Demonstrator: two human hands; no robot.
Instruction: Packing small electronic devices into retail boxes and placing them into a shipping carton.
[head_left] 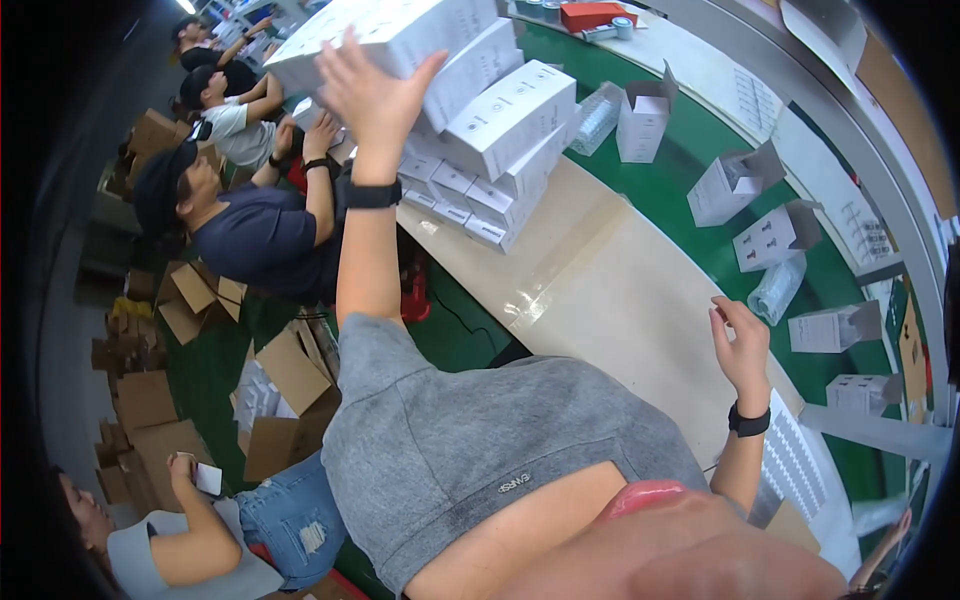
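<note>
My left hand (375, 95) is raised with its fingers spread, against or just in front of a large white box (400, 35) on top of a stack. Contact is hard to make out. Under it, more white printed boxes (515, 115) are piled slightly askew, above rows of smaller white boxes (470, 190). My right hand (742, 345) hovers by the right edge of the beige tabletop (620, 290), fingers loosely bent and apart, holding nothing. Close to it lies a clear plastic wrap (778, 288), beside an open white carton (770, 240).
Several open white cartons (720, 195) stand along the green surface (690, 250) on the right. Co-workers (260, 225) line the left side. Behind me a person (190, 540) holds a small white item near open cardboard boxes (290, 370). A red object (598, 16) lies at the far end.
</note>
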